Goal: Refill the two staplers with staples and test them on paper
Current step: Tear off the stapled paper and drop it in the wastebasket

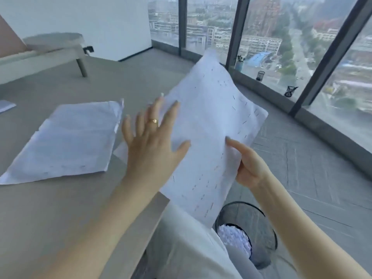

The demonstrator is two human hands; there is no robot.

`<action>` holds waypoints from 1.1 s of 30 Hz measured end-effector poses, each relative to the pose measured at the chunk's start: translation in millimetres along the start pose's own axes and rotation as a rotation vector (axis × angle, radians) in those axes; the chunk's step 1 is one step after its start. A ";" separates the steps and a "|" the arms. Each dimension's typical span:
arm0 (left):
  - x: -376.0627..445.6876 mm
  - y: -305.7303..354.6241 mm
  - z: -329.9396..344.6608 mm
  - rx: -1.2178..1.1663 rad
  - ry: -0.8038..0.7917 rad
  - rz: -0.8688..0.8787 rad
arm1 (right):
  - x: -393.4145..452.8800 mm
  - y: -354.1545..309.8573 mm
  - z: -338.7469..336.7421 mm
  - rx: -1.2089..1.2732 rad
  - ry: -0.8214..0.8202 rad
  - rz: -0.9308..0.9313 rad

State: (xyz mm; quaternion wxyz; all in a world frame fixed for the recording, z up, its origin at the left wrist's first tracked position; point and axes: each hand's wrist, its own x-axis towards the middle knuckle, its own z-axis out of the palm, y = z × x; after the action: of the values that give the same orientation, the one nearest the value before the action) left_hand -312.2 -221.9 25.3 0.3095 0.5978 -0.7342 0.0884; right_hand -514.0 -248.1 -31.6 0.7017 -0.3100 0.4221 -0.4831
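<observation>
My right hand pinches the lower right edge of a white sheet of paper and holds it up over the table's right edge. The sheet is dotted with rows of staples. Fingers spread, my left hand lies flat against the sheet's left part, a gold ring on one finger. A second stack of white paper lies flat on the table to the left. No stapler is in view.
A black mesh wastebasket with crumpled white paper in it stands on the floor below the held sheet. Small dark items sit on the window ledge at the right. A low bench stands at the back left.
</observation>
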 end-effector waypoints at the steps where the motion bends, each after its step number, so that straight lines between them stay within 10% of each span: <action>1: 5.9 -2.2 7.2 -0.042 -0.083 -0.104 | -4.2 -0.7 -24.4 -0.001 0.042 0.012; 8: 16.6 59.0 75.5 -0.833 -1.064 -0.433 | -39.3 15.6 -170.9 0.046 0.420 0.136; 33: -80.6 77.0 290.9 -0.557 -1.209 -1.057 | -2.4 180.5 -280.6 -0.153 0.761 0.948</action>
State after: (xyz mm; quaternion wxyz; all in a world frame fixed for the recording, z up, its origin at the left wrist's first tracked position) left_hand -478.0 -280.2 -232.1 0.0007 0.7086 -0.3925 -0.5863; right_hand -689.6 -191.9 -309.8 0.6160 0.0562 0.7685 -0.1635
